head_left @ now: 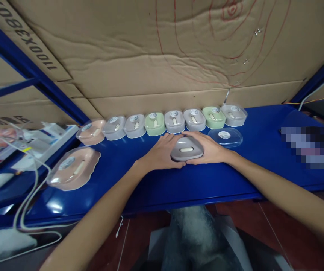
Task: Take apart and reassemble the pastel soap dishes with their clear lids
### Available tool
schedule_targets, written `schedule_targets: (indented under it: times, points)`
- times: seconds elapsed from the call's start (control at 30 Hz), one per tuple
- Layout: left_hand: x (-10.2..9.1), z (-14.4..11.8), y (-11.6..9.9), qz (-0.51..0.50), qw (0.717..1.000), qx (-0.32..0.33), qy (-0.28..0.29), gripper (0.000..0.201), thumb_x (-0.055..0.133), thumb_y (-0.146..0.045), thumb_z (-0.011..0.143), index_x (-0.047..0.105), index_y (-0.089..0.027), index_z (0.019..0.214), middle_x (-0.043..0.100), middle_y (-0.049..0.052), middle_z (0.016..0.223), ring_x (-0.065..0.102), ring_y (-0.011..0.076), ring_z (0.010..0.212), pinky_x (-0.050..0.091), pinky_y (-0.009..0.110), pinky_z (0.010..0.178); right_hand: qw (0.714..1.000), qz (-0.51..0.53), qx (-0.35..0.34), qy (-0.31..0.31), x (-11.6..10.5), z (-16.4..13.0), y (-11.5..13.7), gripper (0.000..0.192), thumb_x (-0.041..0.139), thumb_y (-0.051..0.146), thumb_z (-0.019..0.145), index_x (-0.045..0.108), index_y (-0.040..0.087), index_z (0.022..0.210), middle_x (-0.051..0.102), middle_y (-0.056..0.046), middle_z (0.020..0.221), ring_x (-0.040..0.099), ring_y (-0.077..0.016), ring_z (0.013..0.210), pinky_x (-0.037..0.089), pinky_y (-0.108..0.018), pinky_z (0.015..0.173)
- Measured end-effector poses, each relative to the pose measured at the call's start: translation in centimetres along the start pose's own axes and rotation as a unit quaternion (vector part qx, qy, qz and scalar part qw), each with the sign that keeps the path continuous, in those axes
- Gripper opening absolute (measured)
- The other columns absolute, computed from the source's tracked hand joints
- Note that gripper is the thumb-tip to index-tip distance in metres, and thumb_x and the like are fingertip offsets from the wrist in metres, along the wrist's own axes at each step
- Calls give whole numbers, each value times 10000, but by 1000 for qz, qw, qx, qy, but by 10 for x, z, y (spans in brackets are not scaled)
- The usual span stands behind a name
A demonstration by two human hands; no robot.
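Between both palms is a grey-purple plastic box [188, 145] with a white bar-shaped piece in its middle, held over the blue table. My left hand [162, 152] wraps its left side, thumb along the near edge. My right hand [207, 148] grips the opposite side, and the two thumbs nearly meet in front. Just right of my right hand lies a clear lid [229, 140] with a round white label. Behind my hands stands a row of similar lidded boxes, among them a green box [155, 124] and a grey box [174, 121].
A larger-looking pink box [74, 169] sits at the left of the blue table [162, 188]. White cables [36, 180] and power strips [49, 146] crowd the left side. Cardboard [128, 49] walls the back. A pixelated item [310, 146] lies at right.
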State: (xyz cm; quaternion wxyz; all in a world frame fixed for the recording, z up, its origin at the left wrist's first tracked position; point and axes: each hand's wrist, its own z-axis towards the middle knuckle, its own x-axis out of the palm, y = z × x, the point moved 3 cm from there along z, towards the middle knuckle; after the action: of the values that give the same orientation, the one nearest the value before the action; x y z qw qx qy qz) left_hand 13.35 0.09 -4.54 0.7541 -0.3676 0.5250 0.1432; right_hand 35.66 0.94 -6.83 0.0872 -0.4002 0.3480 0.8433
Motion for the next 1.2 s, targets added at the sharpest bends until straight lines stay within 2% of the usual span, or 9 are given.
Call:
schedule_targets:
  times: [0.13, 0.4, 0.7, 0.87, 1.0, 1.2]
  points:
    - [1, -1, 0, 0, 1000, -7, -5, 1001, 892, -530, 775, 444, -242, 1622, 562, 158, 1568, 508, 431, 1450, 394, 621, 1257, 999, 34, 3, -8, -2, 1, 0, 1149, 979, 596, 695, 445, 322, 1674, 596, -141, 1642, 625, -410, 1460, 507, -634, 1235]
    - [1, -2, -2, -15, 1000, -18, -8, 999, 897, -565, 777, 453, -287, 1627, 570, 139, 1558, 525, 431, 1428, 419, 620, 1231, 995, 92, 26, -28, -3, 0, -2, 1076, 1000, 572, 677, 523, 347, 1615, 637, -116, 1599, 648, -416, 1424, 506, -644, 1220]
    - [-1, -2, 3, -40, 998, -53, -7, 1178, 966, -557, 713, 365, -263, 1683, 534, 162, 1632, 509, 442, 1481, 440, 611, 1228, 981, 178, 57, -51, -3, 0, -4, 910, 1004, 544, 695, 633, 316, 1494, 704, -97, 1503, 672, -383, 1378, 537, -605, 1201]
    - [-3, -2, 6, -72, 996, -59, -13, 1313, 993, -622, 664, 281, -321, 1726, 393, 159, 1767, 409, 477, 1591, 367, 672, 1283, 976, 191, 76, -73, -5, 1, -3, 770, 996, 546, 711, 715, 291, 1382, 741, -93, 1436, 693, -366, 1330, 540, -594, 1182]
    - [-8, -3, 5, -104, 992, -72, -9, 1345, 1001, -634, 654, 262, -331, 1737, 338, 151, 1805, 364, 467, 1629, 344, 666, 1308, 970, 208, 90, -87, -7, 2, 1, 630, 966, 542, 756, 759, 289, 1293, 777, -72, 1366, 724, -346, 1269, 551, -564, 1157]
    - [-14, -5, 6, -127, 988, -85, -7, 1355, 994, -645, 655, 254, -315, 1742, 339, 160, 1805, 369, 462, 1630, 345, 660, 1314, 962, 222, 118, -102, -8, 3, 4, 560, 948, 586, 767, 790, 290, 1214, 811, -58, 1273, 748, -333, 1187, 578, -546, 1094]
